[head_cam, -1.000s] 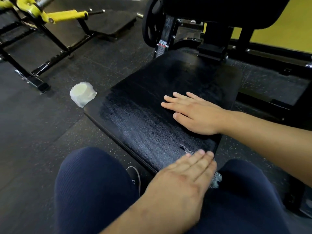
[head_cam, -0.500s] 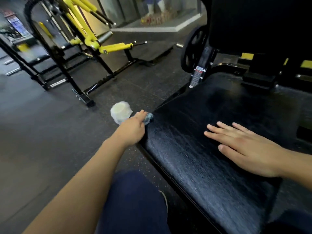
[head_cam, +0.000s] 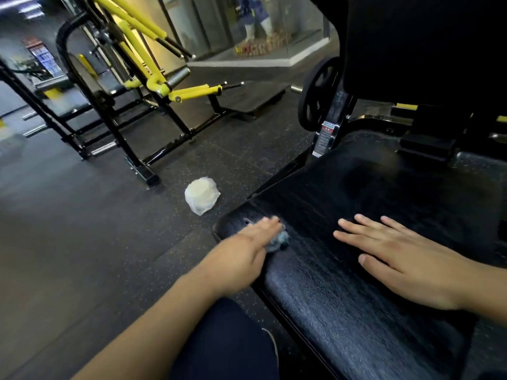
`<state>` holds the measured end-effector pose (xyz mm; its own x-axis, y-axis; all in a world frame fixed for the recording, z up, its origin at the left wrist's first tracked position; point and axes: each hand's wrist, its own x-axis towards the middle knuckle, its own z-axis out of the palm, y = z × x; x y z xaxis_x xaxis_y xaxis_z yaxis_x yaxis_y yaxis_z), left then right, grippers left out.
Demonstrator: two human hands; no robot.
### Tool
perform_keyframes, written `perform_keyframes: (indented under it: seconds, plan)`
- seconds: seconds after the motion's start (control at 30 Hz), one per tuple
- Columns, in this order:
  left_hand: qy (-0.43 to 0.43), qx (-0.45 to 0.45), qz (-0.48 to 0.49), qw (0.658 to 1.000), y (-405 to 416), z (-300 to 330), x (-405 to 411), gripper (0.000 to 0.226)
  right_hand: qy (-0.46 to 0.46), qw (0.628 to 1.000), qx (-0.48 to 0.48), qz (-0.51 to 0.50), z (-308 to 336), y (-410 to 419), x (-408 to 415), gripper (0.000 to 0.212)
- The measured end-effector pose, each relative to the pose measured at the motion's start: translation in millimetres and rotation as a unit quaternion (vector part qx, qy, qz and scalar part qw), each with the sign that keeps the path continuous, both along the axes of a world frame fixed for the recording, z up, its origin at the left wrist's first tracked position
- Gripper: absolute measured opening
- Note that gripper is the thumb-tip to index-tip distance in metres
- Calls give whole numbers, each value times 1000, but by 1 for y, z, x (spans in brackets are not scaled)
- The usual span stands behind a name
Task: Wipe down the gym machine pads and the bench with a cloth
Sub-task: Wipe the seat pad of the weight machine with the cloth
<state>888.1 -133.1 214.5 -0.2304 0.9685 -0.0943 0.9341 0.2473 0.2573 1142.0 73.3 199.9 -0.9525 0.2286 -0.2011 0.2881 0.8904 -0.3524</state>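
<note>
Slid inward from the corner, left hand (head_cam: pixel 253 241) presses cloth (head_cam: pixel 277 239) flat onto bench pad (head_cam: pixel 343 311); right hand (head_cam: pixel 397 259) lies open.

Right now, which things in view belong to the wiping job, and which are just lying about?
In the job:
left hand, pressing the cloth
black bench pad
right hand, flat on the pad

Lying about:
white wad on the floor
yellow machine
weight plate
</note>
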Motion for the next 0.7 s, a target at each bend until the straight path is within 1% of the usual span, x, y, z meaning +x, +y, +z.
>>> perform_keyframes:
  seconds: [0.13,0.23,0.3,0.37,0.43,0.47,0.53,0.6,0.67,0.7]
  plan:
    - [-10,5,106,994,49,-8,-44,58,6,1000,-4,1,-2,3,-14,52]
    - [-21,23,133,991,60,-12,-34,58,11,1000,-9,-2,-3,5,-23,53]
    - [-21,27,96,995,44,-12,-12,60,19,1000,-13,-4,-4,4,-27,53]
    - [-12,34,29,999,18,-11,12,63,24,1000,-13,-7,-5,4,-30,53]
    - [-14,14,-24,1000,0,-6,21,64,25,1000,-14,-10,-5,3,-32,53]
    - [-16,1,-32,999,-2,-3,16,63,25,1000,-13,-11,-4,4,-32,53]
    - [-11,-7,-4,1000,11,-5,-9,62,24,1000,-12,-11,-4,4,-33,53]
    - [0,-5,51,999,36,-9,-45,62,22,1000,-11,-11,-3,4,-34,53]
    - [-15,-7,107,994,57,-12,-68,59,21,1000,-11,-11,-4,3,-33,53]
    - [-17,-4,120,993,62,-14,-71,59,22,1000,-12,-11,-4,3,-33,53]
